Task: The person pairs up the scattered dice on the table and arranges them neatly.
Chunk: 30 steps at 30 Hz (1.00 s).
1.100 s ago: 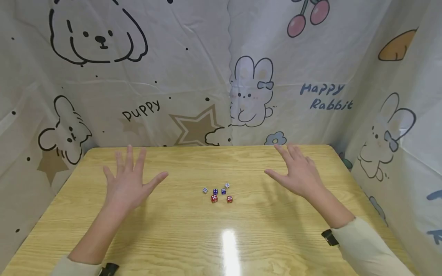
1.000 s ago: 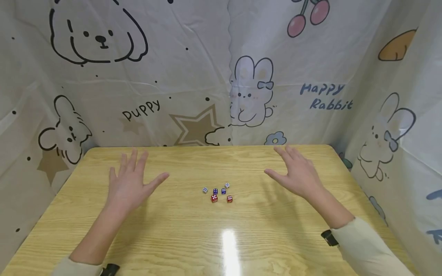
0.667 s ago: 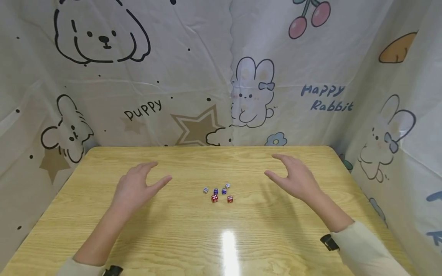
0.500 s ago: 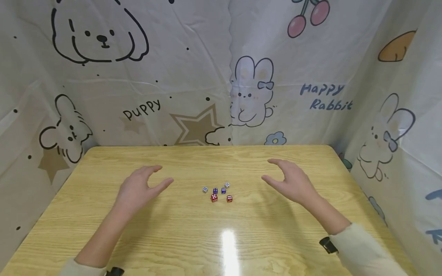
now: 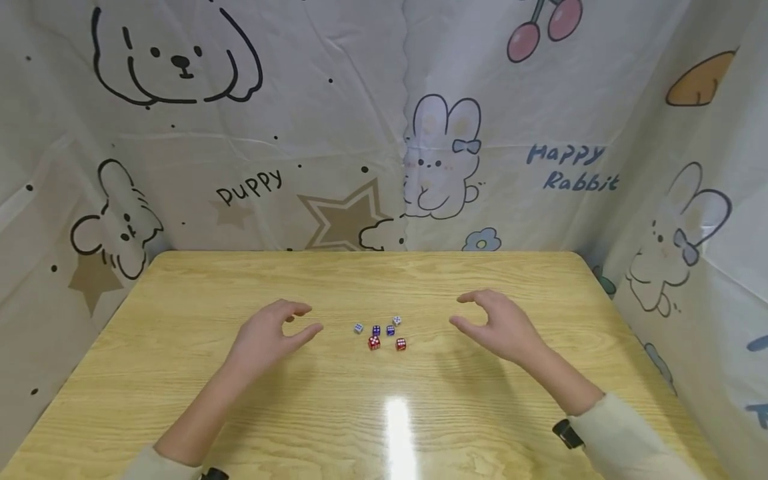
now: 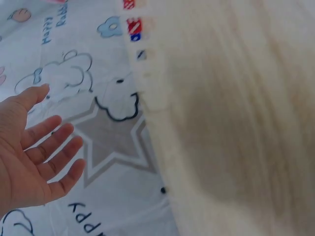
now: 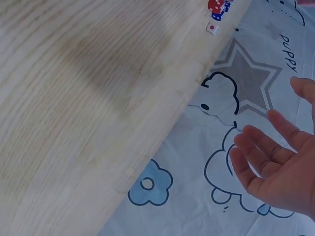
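Observation:
Several small dice lie grouped at the middle of the table: a large red die (image 5: pixel 374 343), another red die (image 5: pixel 401 345), two blue dice, one of them this blue die (image 5: pixel 376 330), a white die (image 5: pixel 358 328) at the left and a second white die (image 5: pixel 397 321) at the back. My left hand (image 5: pixel 267 337) hovers left of the group, thumb and fingers apart, nothing between them. To the right of the dice, my right hand (image 5: pixel 501 327) is held above the table with fingers relaxed and also holds nothing. Both wrist views show the palms bare.
The wooden table (image 5: pixel 300 413) has a bright light reflection near its front. A printed curtain (image 5: pixel 336 120) hangs behind it and along both sides. Dark bands, one a black wrist device (image 5: pixel 567 434), sit by the sleeves.
Both hands have moved inward toward the dice, the left one farther. The left fingers, spread wide earlier, have bent forward and relaxed. The dice have not moved on the table.

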Each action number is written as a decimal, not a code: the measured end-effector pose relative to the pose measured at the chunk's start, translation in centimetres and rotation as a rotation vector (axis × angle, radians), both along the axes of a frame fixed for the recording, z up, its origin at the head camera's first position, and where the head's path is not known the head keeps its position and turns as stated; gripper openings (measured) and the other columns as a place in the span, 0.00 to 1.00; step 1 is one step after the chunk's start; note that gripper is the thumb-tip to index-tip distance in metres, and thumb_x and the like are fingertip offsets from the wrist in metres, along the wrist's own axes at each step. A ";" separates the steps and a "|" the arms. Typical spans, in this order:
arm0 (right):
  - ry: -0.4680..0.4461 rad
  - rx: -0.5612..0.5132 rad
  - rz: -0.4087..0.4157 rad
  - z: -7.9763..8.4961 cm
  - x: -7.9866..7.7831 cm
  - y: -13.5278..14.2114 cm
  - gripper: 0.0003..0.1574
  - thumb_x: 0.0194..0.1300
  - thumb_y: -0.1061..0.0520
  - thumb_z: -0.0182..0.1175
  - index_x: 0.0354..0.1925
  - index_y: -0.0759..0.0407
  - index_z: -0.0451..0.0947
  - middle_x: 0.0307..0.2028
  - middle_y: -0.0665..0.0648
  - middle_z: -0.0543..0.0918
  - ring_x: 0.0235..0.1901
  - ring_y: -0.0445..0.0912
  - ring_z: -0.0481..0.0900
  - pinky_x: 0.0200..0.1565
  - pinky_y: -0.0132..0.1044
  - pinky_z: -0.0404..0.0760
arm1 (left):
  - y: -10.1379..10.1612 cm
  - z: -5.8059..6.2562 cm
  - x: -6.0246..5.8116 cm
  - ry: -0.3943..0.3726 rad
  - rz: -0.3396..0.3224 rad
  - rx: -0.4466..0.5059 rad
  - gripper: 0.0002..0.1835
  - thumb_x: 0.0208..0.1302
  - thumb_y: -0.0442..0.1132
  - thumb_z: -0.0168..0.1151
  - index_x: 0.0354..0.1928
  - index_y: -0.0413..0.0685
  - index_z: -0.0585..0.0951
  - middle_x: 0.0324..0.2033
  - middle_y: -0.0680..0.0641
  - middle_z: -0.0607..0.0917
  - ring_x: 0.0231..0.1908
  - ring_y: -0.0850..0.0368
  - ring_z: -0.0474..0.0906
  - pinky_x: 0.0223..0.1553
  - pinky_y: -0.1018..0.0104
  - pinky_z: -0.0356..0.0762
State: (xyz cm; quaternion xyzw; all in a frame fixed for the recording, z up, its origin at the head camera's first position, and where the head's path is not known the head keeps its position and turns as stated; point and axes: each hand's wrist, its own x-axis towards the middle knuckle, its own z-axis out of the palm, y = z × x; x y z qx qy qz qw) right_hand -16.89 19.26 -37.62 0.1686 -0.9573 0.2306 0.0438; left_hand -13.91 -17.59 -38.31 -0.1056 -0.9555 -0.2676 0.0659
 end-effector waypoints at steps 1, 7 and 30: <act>-0.004 0.001 0.001 -0.1 0.1 -0.1 0.27 0.60 0.42 0.61 0.51 0.58 0.78 0.53 0.60 0.80 0.56 0.57 0.74 0.55 0.53 0.72 | 0.2 -0.2 0.0 -0.004 -0.006 -0.001 0.24 0.57 0.56 0.62 0.50 0.48 0.81 0.46 0.48 0.84 0.45 0.50 0.80 0.42 0.53 0.78; -0.006 0.017 0.022 -0.9 0.5 -0.4 0.23 0.60 0.43 0.61 0.46 0.57 0.80 0.47 0.57 0.82 0.51 0.54 0.78 0.51 0.51 0.76 | 1.2 -1.2 0.2 -0.034 -0.017 -0.005 0.21 0.57 0.54 0.64 0.48 0.49 0.82 0.44 0.50 0.84 0.43 0.52 0.79 0.40 0.56 0.78; -0.071 0.007 0.067 -3.0 1.4 -1.1 0.17 0.59 0.45 0.63 0.42 0.54 0.81 0.43 0.51 0.83 0.42 0.49 0.80 0.41 0.42 0.77 | 4.9 -3.0 -0.4 -0.158 -0.039 0.009 0.18 0.57 0.51 0.65 0.45 0.49 0.83 0.40 0.51 0.84 0.40 0.54 0.80 0.40 0.60 0.78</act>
